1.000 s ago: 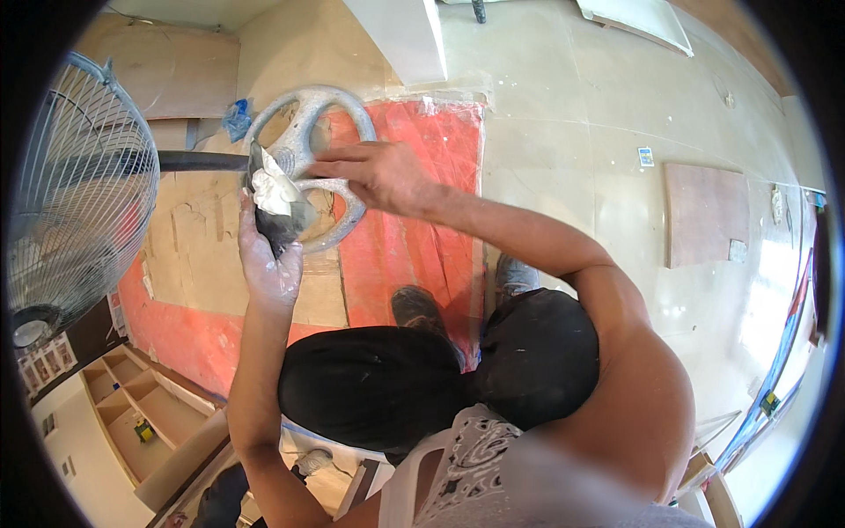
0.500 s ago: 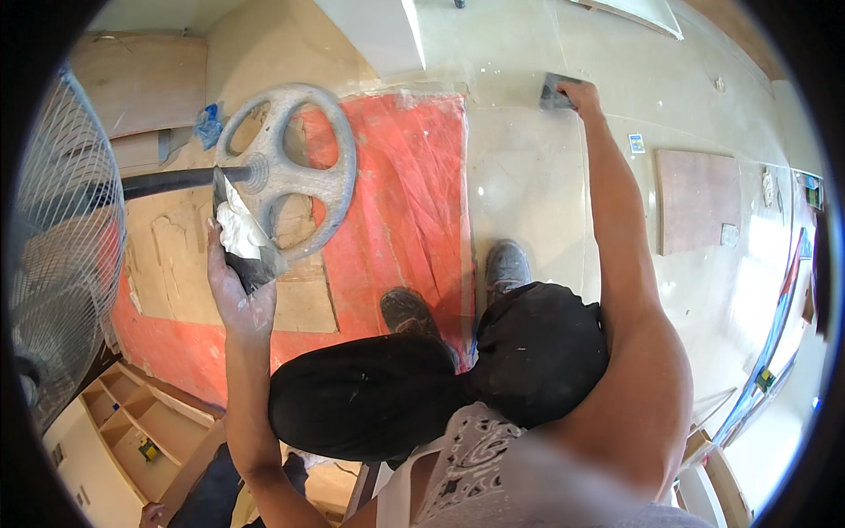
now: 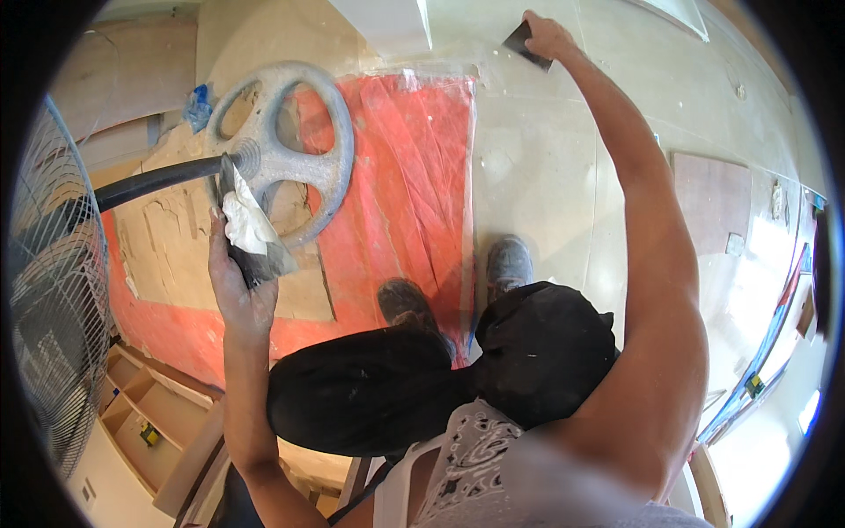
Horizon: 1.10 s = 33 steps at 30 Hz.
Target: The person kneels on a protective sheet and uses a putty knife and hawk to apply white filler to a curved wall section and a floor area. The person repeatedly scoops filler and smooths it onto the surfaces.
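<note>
A dark flat scraper blade [image 3: 268,264] lies across my left hand [image 3: 242,295], whose fingers are closed around its edge. On that blade rests a thick lump of white putty [image 3: 246,224]. My left hand is in front of the grey round base of a fan [image 3: 304,163]. At the far end of my outstretched right arm, my right hand [image 3: 550,40] grips another dark flat scraper [image 3: 525,49]. This one is tilted at an angle against the pale beige floor [image 3: 537,150]; I cannot tell how firmly it touches.
A fan grille [image 3: 57,308] stands at the left, its black pole leading to the base. Red sheeting [image 3: 405,150] and cardboard [image 3: 290,308] cover the floor under it. Further things are a brown board [image 3: 715,198], crumpled blue plastic [image 3: 198,107] and a wooden compartment unit [image 3: 158,422].
My right hand has moved farther away and a little left, and its scraper has turned. My left hand keeps the putty-loaded blade in nearly the same place. The view has shifted slightly.
</note>
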{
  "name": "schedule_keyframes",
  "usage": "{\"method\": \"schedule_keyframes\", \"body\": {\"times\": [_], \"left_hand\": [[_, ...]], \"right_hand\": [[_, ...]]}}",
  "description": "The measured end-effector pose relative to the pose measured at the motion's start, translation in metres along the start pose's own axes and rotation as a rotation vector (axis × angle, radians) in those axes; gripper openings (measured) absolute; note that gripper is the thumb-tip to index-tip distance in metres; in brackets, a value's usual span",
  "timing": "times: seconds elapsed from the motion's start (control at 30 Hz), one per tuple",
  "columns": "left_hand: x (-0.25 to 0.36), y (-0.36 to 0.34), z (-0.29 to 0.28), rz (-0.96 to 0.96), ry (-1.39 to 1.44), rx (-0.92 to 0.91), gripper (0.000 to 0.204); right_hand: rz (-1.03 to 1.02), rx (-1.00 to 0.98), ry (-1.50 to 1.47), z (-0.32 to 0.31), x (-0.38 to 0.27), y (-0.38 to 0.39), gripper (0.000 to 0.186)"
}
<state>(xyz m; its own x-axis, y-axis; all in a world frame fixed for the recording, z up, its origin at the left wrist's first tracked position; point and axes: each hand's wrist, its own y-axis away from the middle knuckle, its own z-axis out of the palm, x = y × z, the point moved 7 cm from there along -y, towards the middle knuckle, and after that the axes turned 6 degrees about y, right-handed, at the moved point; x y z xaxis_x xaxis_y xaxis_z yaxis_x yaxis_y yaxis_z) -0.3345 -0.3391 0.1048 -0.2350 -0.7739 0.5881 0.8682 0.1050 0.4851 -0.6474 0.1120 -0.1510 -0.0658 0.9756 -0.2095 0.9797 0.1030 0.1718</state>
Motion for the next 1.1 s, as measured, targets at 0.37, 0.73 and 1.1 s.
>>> {"method": "schedule_keyframes", "body": {"times": [0.37,0.73,1.1], "left_hand": [[-0.010,-0.006,0.007,0.014,-0.037,-0.043,0.029],[-0.004,0.009,0.012,0.036,-0.010,-0.027,0.025],[-0.009,0.006,0.020,0.038,-0.031,-0.028,0.024]], "right_hand": [[-0.107,-0.152,0.090,0.015,-0.033,0.011,0.048],[-0.259,-0.175,0.060,0.015,-0.039,0.065,0.042],[0.019,-0.144,0.120,-0.002,0.013,0.038,0.043]]}}
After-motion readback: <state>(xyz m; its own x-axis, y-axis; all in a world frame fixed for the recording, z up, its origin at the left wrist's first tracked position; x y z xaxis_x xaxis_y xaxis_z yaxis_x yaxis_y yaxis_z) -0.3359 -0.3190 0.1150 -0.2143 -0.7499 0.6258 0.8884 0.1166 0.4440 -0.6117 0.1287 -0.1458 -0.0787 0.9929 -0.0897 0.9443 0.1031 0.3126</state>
